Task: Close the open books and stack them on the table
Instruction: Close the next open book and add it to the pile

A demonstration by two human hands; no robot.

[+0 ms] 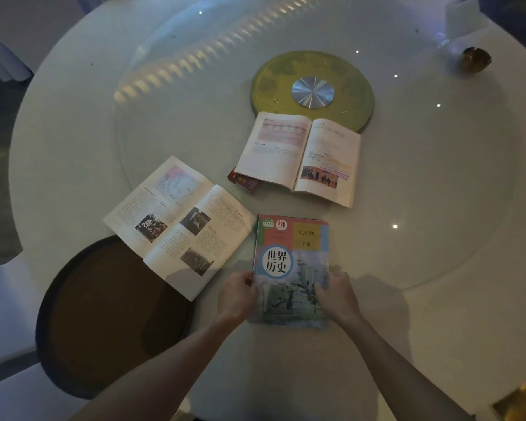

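Note:
A closed book with a colourful cover (pixel 292 256) lies flat on the white round table (pixel 73 147) in front of me. My left hand (pixel 237 294) grips its left edge and my right hand (pixel 336 294) grips its right edge near the lower half. To its left an open book with black-and-white photos (pixel 179 223) lies face up, tilted. Farther back another open book (pixel 299 156) lies face up, resting partly on a small red book (pixel 243 182) that sticks out at its lower left corner.
A round dark brown tray (pixel 110 314) sits at the near left, its rim under the tilted open book. A green disc with a metal hub (pixel 312 86) marks the centre of the glass turntable. A small brown object (pixel 475 59) stands far right.

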